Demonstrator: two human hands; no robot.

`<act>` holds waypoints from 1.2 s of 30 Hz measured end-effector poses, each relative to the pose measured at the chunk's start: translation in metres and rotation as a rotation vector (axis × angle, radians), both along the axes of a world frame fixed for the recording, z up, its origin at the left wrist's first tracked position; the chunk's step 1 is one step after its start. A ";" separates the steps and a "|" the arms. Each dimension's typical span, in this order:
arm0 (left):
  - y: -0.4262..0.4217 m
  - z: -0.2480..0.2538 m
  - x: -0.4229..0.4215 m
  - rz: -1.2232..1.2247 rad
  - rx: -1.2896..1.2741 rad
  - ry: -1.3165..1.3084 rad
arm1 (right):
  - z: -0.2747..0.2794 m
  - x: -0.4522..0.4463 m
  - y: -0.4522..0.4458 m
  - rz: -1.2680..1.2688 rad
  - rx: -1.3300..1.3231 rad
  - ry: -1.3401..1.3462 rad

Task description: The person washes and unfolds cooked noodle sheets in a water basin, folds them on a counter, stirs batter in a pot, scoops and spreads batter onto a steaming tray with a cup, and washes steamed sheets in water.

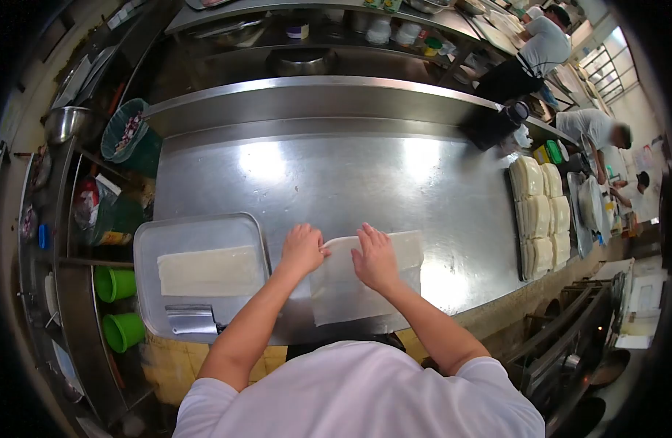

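Observation:
A thin, translucent whitish sheet (350, 292) that looks like plastic lies on the steel table in front of me. My left hand (303, 248) is closed at its upper left corner, with thumb and fingers pinching the edge. Fingers stretched, my right hand (376, 259) rests on the sheet's upper part, to the right of the left one. Left of my arms is a metal tray (150, 248) that carries a flat, pale rectangular slab (208, 272). A broad-bladed scraper or cleaver (191, 320) lies at that tray's near edge, its dark handle partly behind my left forearm.
Stacked pale, wrapped-looking packs (538, 212) sit at the table's right end. A dark container (497, 125) stands at the back right. Green bins (123, 332) and a lined bin (124, 131) are on the left. Several people in white shirts (546, 40) work beyond the right end.

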State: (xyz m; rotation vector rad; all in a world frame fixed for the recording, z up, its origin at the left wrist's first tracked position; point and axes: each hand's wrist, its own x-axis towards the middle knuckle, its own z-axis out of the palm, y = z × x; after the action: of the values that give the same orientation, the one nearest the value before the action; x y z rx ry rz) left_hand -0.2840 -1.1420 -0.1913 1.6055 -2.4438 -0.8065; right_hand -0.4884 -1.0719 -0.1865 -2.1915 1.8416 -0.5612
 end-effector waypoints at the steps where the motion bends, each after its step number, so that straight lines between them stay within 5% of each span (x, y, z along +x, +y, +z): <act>1: -0.003 -0.002 -0.001 -0.007 0.029 0.017 | 0.006 -0.003 -0.006 -0.013 0.000 -0.034; 7: -0.003 -0.014 -0.002 0.076 0.126 0.087 | 0.024 0.017 -0.049 0.011 0.274 -0.148; 10: -0.005 0.011 0.000 0.075 0.202 0.083 | 0.014 0.023 -0.075 0.271 0.464 -0.183; 16: 0.000 0.022 0.007 0.199 0.348 0.248 | -0.008 -0.034 -0.108 0.411 1.030 0.259; 20: -0.004 -0.015 0.009 0.273 0.460 0.324 | 0.027 -0.084 -0.096 0.281 1.016 0.578; 24: -0.007 -0.057 0.007 0.296 0.487 0.406 | 0.017 -0.129 -0.069 0.234 0.788 0.586; 27: -0.009 -0.016 -0.001 0.274 0.512 0.214 | 0.012 -0.144 -0.052 0.229 0.586 0.516; 30: -0.008 -0.011 -0.003 0.259 0.464 0.143 | 0.014 -0.148 -0.047 0.155 0.683 0.551; 36: 0.015 0.012 0.007 0.299 0.379 0.253 | 0.034 -0.165 -0.013 0.056 0.436 0.280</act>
State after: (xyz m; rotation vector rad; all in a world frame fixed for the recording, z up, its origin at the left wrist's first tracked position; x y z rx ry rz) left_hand -0.2771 -1.1270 -0.1798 1.7949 -1.9005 -1.3786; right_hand -0.6536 -1.0845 -0.1521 -2.0856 1.8067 0.1598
